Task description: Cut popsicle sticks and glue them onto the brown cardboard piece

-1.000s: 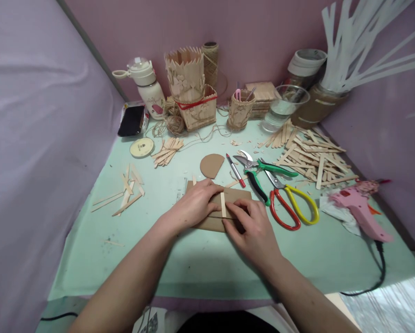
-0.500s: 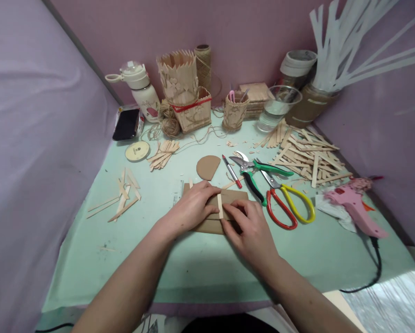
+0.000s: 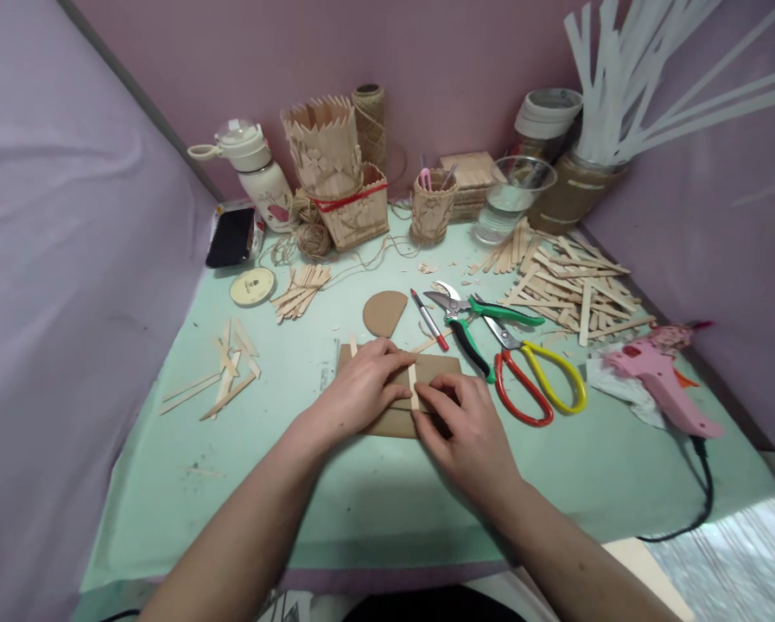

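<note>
Brown cardboard pieces (image 3: 444, 366) lie one over another near the middle of the green table, and a pale wooden strip (image 3: 414, 385) stands across the upper one. My left hand (image 3: 365, 384) rests on the cardboard, its fingers at the strip's left side. From the right, my right hand (image 3: 461, 419) has its thumb and fingertips closed on the strip's lower end. Beyond my hands are a rounded cardboard piece (image 3: 384, 313) and a grey and red pen (image 3: 429, 320). Another pale stick (image 3: 353, 345) shows partly behind my left hand.
Green-handled pruners (image 3: 468, 328), scissors (image 3: 523, 386) with red and yellow handles and a pink glue gun (image 3: 665, 389) lie to the right. A stick pile (image 3: 574, 289), a water cup (image 3: 507, 207) and a bottle (image 3: 263, 181) stand farther back. Loose sticks (image 3: 228, 371) lie left.
The camera view has shifted slightly. Both hands stay at the cardboard, and the strip between them now leans a little differently.
</note>
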A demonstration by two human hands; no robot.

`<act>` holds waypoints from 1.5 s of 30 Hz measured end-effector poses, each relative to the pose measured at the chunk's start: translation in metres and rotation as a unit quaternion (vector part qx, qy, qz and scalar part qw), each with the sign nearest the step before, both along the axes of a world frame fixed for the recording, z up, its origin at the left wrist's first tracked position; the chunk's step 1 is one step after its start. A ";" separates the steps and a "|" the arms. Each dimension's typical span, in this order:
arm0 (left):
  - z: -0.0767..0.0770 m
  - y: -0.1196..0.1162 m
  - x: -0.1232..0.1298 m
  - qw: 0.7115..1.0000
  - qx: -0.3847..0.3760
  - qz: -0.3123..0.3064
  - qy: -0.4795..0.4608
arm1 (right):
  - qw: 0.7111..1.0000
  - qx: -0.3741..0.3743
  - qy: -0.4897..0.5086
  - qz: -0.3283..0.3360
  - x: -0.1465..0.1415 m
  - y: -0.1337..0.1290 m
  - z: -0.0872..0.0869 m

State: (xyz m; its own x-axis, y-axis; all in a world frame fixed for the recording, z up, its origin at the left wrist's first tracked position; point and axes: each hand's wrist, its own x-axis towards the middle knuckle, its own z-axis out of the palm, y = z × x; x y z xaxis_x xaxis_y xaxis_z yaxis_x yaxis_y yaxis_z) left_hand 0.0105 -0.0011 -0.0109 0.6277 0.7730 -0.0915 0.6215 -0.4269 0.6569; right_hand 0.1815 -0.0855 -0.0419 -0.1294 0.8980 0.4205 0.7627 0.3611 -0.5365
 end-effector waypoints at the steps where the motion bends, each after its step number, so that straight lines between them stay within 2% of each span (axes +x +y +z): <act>1: 0.000 0.000 0.000 1.000 -0.001 -0.002 -0.001 | 1.000 -0.001 0.000 -0.001 0.000 0.000 0.000; 10: 0.001 -0.003 -0.001 0.999 0.008 0.004 0.032 | 1.000 0.005 0.007 -0.003 0.000 0.000 -0.001; 45: 0.002 -0.003 0.000 1.000 0.005 0.010 0.026 | 1.000 -0.005 0.002 0.004 0.000 0.000 -0.003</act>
